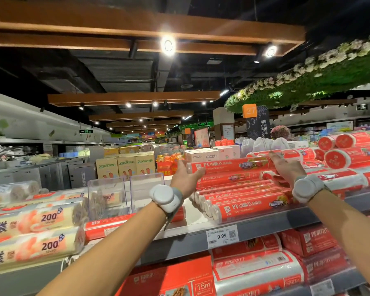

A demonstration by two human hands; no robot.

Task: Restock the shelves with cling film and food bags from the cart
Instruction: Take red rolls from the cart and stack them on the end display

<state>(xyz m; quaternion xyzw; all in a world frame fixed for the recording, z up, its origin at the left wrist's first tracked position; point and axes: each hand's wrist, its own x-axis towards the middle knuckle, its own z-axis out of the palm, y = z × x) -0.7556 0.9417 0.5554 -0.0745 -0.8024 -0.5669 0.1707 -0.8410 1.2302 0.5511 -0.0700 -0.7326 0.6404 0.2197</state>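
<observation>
Red cling film roll (pixel 229 165), clear-wrapped, white-lettered, lying crosswise atop a stack of like rolls (pixel 244 201) on the top shelf (pixel 286 221). Left hand (pixel 184 178) straight-fingered, palm against its left end; right hand (pixel 284 167) flat over its right end. Placing step, by appearance; next, likely: squaring with the row, then letting go without any rolling.

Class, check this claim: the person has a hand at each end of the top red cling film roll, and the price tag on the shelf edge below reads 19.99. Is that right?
No. The head view shows the price tag reads 9.99, not 19.99. The rest stands: the left hand and right hand are at each end of the top red cling film roll.
</observation>
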